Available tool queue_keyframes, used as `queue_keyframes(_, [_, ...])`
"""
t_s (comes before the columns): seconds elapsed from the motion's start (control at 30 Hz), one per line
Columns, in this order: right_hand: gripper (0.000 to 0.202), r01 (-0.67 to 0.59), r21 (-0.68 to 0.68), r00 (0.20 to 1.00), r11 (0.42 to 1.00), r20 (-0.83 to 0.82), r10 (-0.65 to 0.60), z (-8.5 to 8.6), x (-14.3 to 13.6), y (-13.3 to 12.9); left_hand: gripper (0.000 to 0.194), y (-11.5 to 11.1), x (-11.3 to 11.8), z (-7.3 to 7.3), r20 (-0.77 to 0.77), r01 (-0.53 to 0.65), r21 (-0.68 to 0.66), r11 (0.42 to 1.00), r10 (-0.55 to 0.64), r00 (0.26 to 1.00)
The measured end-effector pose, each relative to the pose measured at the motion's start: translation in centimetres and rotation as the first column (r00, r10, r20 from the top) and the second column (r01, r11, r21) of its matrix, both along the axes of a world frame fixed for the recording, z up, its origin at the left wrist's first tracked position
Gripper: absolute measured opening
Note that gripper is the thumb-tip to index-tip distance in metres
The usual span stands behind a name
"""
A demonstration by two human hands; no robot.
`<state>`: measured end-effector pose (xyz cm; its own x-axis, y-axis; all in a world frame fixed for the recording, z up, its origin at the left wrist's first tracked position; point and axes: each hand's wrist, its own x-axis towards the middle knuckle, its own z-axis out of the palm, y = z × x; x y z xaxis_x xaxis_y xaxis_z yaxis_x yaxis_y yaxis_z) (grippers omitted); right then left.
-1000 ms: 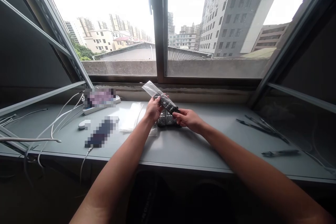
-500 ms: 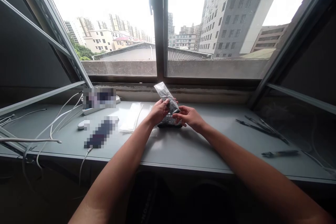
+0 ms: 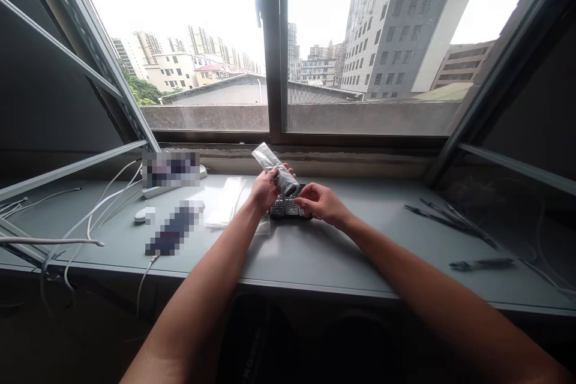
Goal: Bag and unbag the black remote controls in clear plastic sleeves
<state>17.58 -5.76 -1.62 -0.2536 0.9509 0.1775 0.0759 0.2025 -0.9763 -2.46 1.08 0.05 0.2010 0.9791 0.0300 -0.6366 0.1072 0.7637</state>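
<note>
Across the grey desk [image 3: 351,264], left to right, are one pile of clear plastic sleeves [image 3: 222,207], the left hand [image 3: 265,189] gripping one bagged remote control [image 3: 285,179] above at least two black remotes [image 3: 291,210], the right hand [image 3: 326,204] curled nearby, its hold impossible to tell, and one pen-like item [image 3: 481,264].

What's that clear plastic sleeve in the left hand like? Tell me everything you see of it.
The long, narrow, clear plastic sleeve looks thin, glossy and creased. A dark, elongated object fills its lower part; its flat upper part looks empty. It slants, far end up and leftward, near end toward the right hand. The left hand grips it midway, over black, button-covered handsets. Whether the right hand's fingers touch it is unclear.
</note>
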Motion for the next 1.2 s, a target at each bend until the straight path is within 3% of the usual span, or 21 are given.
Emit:
queue_keyframes(0.3, [0.051,0.014,-0.015,1.000,1.000,0.009,-0.014,0.0,0.2,0.0,0.020,-1.2,1.2,-0.6,-0.036,0.117,0.153,0.981,-0.113,0.993])
queue_keyframes(0.57, [0.041,0.112,-0.045,0.993,0.993,-0.024,-0.113,0.5,0.6,-0.1,0.030,-2.1,1.1,-0.8,-0.266,0.352,0.211,0.912,-0.293,0.918])
queue_keyframes(0.67, [0.035,0.090,-0.046,0.995,0.995,-0.034,-0.091,0.4,0.5,0.0,0.032,-1.7,1.0,-0.6,-0.235,0.289,0.189,0.938,-0.243,0.941])
queue_keyframes(0.8, [0.030,-0.036,-0.031,0.998,0.999,0.042,0.038,0.3,0.2,-0.3,0.036,-0.4,0.5,-0.2,-0.046,0.081,0.045,0.996,-0.079,0.996])
queue_keyframes(0.87, [0.032,-0.089,0.008,0.989,0.996,0.122,0.087,0.2,0.0,-0.5,0.039,0.1,0.2,0.0,0.032,-0.002,-0.018,1.000,0.003,0.999])
queue_keyframes(0.97, [0.037,-0.082,0.098,0.981,0.992,0.185,0.063,-0.1,-0.2,-0.8,0.037,0.1,0.2,0.0,0.077,-0.078,-0.048,0.996,0.082,0.994])
queue_keyframes(1.07, [0.050,-0.026,0.136,0.979,0.990,0.202,-0.002,-0.1,-0.2,-0.9,0.032,-0.3,0.8,-0.2,0.056,-0.057,-0.024,0.998,0.058,0.997])
queue_keyframes(1.2, [0.047,0.053,0.142,0.988,0.988,0.137,-0.073,0.3,-0.2,-1.1,0.029,-0.8,1.4,-0.5,0.012,0.079,0.040,0.996,-0.080,0.997])
